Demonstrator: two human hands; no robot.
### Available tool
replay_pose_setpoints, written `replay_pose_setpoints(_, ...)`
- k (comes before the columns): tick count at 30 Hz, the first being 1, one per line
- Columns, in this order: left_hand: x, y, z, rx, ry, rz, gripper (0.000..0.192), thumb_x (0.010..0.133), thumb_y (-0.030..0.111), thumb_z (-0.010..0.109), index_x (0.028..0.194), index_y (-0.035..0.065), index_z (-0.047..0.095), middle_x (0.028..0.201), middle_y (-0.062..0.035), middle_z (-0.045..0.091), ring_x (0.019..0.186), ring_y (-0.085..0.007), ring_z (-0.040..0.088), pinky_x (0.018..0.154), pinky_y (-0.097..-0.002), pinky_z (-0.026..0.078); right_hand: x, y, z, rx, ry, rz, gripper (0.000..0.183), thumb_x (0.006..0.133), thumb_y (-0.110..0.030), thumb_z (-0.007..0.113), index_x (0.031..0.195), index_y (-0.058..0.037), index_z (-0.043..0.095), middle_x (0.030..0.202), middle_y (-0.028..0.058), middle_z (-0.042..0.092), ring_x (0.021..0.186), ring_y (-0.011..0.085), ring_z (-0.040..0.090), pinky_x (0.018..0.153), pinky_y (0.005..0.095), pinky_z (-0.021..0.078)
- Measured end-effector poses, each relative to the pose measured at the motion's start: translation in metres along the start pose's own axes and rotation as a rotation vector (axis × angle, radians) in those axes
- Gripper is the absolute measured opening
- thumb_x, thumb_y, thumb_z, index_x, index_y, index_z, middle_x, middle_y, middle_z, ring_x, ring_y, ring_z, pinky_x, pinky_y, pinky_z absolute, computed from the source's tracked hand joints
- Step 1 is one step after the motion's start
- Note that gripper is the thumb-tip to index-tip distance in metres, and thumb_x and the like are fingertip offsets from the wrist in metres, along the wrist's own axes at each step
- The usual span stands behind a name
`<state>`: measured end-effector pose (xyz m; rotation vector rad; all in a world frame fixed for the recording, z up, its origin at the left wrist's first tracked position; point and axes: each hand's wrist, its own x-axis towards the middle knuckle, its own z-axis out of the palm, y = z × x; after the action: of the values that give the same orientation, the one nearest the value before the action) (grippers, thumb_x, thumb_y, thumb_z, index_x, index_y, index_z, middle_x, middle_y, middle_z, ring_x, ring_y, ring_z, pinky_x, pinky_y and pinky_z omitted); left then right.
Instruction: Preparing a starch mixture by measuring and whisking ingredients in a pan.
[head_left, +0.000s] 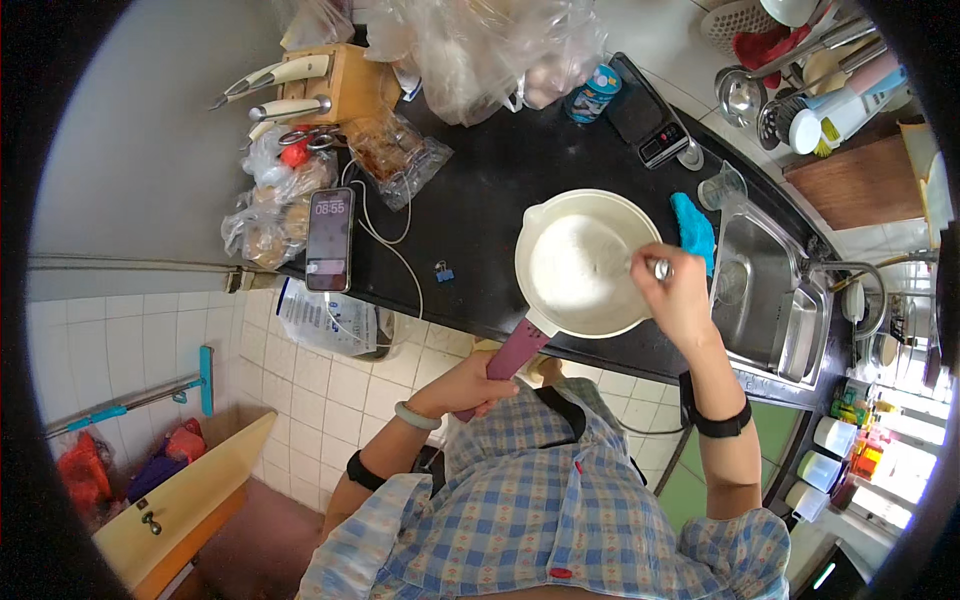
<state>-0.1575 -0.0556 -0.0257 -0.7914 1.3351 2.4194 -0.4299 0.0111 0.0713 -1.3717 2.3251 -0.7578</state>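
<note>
A cream-coloured saucepan (589, 262) stands on the black countertop near its front edge, with white contents (574, 259) inside. My left hand (469, 386) is closed around the pan's mauve handle (517, 349), which points toward me. Over the pan's right rim, my right hand (675, 292) grips a metal utensil (661, 268); its end shows above my fist, and its lower part is hard to make out, so its exact kind cannot be told.
A turquoise cloth (693, 229) lies between the pan and the steel sink (757, 300). Leftward are a small blue binder clip (444, 271), a phone (330, 240) with a white cable and a knife block (360, 82). A black kitchen scale (645, 112) and plastic bags (480, 52) stand behind.
</note>
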Motion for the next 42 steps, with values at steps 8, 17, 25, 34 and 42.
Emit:
replay_pose_setpoints(8, 0.000, -0.002, -0.002, 0.016, 0.002, 0.003, 0.020, 0.081, 0.012, 0.064, 0.088, 0.0040, 0.046, 0.054, 0.0012, 0.047, 0.041, -0.0066, 0.046, 0.038, -0.0233, 0.039, 0.010, 0.008, 0.012, 0.391, -0.377, -0.074, 0.017, 0.076, -0.008, 0.061, 0.086, 0.0041, 0.066, 0.077, 0.0119, 0.067, 0.071, 0.0142, 0.061, 0.061, 0.0268, 0.0488)
replay_pose_setpoints(17, 0.000, -0.002, 0.001, 0.001, -0.009, 0.015, 0.018, 0.081, 0.012, 0.063, 0.084, 0.0039, 0.048, 0.053, 0.0007, 0.048, 0.041, -0.0064, 0.047, 0.038, -0.0234, 0.039, 0.020, 0.013, 0.028, 0.303, -0.175, -0.302, 0.017, 0.075, -0.010, 0.061, 0.082, 0.0041, 0.066, 0.066, 0.0134, 0.063, 0.060, 0.0144, 0.058, 0.062, 0.0299, 0.0475)
replay_pose_setpoints(25, 0.000, -0.002, 0.003, 0.039, 0.003, 0.008, 0.018, 0.081, 0.012, 0.063, 0.085, 0.0041, 0.048, 0.054, 0.0010, 0.048, 0.042, -0.0061, 0.047, 0.039, -0.0227, 0.039, 0.025, 0.015, 0.005, 0.138, -0.130, -0.165, 0.017, 0.077, -0.010, 0.062, 0.085, 0.0043, 0.066, 0.076, 0.0155, 0.067, 0.070, 0.0246, 0.064, 0.067, 0.0315, 0.0497)
replay_pose_setpoints(34, -0.001, -0.009, -0.001, 0.040, 0.002, -0.007, 0.020, 0.082, 0.013, 0.063, 0.092, 0.0023, 0.049, 0.054, 0.0015, 0.048, 0.042, -0.0062, 0.046, 0.039, -0.0225, 0.039, 0.028, 0.025, -0.014, 0.130, -0.107, 0.031, 0.018, 0.077, -0.011, 0.062, 0.087, 0.0034, 0.066, 0.065, 0.0094, 0.063, 0.059, 0.0142, 0.057, 0.054, 0.0271, 0.0452)
replay_pose_setpoints(42, -0.002, -0.011, -0.003, 0.034, -0.021, 0.002, 0.021, 0.082, 0.012, 0.062, 0.094, 0.0031, 0.048, 0.055, 0.0025, 0.047, 0.041, -0.0052, 0.045, 0.037, -0.0219, 0.038, 0.027, 0.015, -0.017, 0.273, -0.357, 0.130, 0.017, 0.074, -0.009, 0.064, 0.085, 0.0032, 0.066, 0.071, 0.0100, 0.065, 0.058, 0.0099, 0.056, 0.055, 0.0250, 0.0470)
